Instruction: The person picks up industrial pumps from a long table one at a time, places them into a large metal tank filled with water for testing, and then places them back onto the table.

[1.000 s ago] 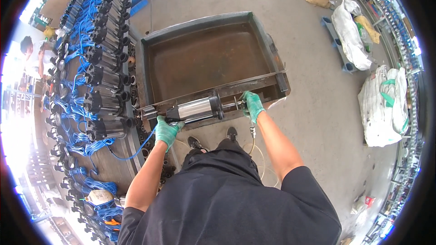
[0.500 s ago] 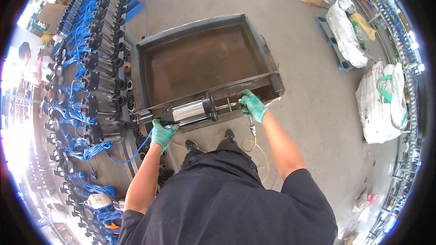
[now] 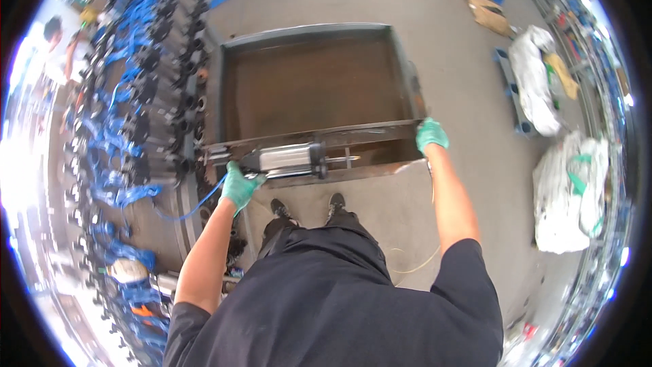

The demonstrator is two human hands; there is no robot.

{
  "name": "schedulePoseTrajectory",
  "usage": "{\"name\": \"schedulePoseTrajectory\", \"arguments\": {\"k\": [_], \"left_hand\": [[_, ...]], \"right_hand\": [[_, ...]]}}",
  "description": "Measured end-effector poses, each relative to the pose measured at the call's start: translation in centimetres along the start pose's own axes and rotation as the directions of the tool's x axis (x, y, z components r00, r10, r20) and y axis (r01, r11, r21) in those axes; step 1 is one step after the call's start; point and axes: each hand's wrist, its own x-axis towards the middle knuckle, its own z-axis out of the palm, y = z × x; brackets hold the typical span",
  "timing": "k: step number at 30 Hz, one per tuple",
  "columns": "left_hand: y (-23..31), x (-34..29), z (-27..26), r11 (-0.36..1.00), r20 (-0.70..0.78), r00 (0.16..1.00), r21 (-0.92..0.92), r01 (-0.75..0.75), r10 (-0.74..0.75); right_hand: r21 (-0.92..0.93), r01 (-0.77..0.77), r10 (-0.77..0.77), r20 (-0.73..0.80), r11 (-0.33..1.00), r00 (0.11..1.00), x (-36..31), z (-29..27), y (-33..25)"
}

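Note:
A silver pump (image 3: 285,158) with black ends lies across the near ledge of a rectangular metal tank (image 3: 305,132). From its right end a thin metal shaft (image 3: 341,159) with a small crosspiece sticks out. In a green glove, my left hand (image 3: 239,187) is closed round the pump's left black end, beside the blue cable (image 3: 193,214). My right hand (image 3: 431,136), also gloved in green, is at the tank's right corner, apart from the shaft. Its fingers are curled, and what they hold is hidden. A thin pale hose (image 3: 422,265) runs down near the right forearm.
Rows of similar black and silver pumps (image 3: 159,95) with coiled blue cables line the left. White sacks (image 3: 570,190) and a blue pallet (image 3: 514,92) are on the right. Brown bags (image 3: 489,15) lie at the far right. Another person (image 3: 61,51) is at the far left.
My right hand has left the shaft and moved right to the tank corner; the hose moved with it. My left hand stays on the pump. The whole view has shifted slightly.

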Motion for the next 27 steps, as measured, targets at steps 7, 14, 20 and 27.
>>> {"name": "schedulePoseTrajectory", "arguments": {"k": [7, 14, 20, 27], "left_hand": [[-5.8, 3.8, 2.3, 0.960, -0.066, 0.985, 0.243, -0.142, 0.162], [-3.2, 0.7, -5.4, 0.760, -0.112, 0.941, 0.623, -0.185, 0.320], [-8.2, 7.0, -12.3, 0.399, -0.009, 0.912, 0.901, -0.171, 0.410], [-6.2, 9.3, -14.1, 0.437, 0.200, 0.901, 0.821, -0.368, 0.385]], "right_hand": [[0.085, 0.045, -0.028, -0.193, 0.995, 0.981, 0.1, 0.4, 1.5], [0.394, 0.423, -0.328, -0.286, 0.816, 0.900, -10.1, -3.1, -11.8], [0.437, 0.595, -0.509, -0.308, 0.674, 0.803, -17.2, -3.7, -24.0], [0.282, 0.575, -0.478, -0.345, 0.768, 0.808, -18.3, -2.4, -26.6]]}}
